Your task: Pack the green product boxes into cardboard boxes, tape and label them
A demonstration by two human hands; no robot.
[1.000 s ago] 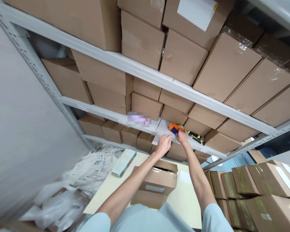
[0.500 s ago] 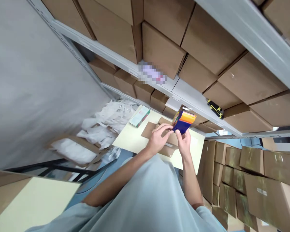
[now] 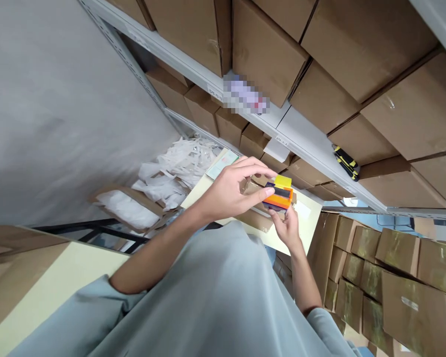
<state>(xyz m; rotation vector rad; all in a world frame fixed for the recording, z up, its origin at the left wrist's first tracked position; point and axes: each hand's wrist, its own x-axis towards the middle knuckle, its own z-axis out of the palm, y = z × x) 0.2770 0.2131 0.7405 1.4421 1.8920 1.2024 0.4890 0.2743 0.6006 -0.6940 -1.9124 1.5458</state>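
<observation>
A small blue and orange box is held up above the pale table, with its dark open end and a raised yellow flap facing me. My right hand grips it from below and the right. Curved over it from the left, my left hand has its thumb on the box's near side and its fingertips by the flap. Beneath the hands a brown cardboard box lies on the table, partly hidden. A flat green and white box lies at the table's far left, partly covered by my left hand.
Grey shelving packed with cardboard boxes runs above the table. A black and yellow cutter rests on a shelf edge. White scrap is heaped at the left, by the wall. Stacked cartons stand at the right.
The small box has been turned so its open end and yellow flap now face me. My left hand has lifted and moved over it; the view has shifted slightly.
</observation>
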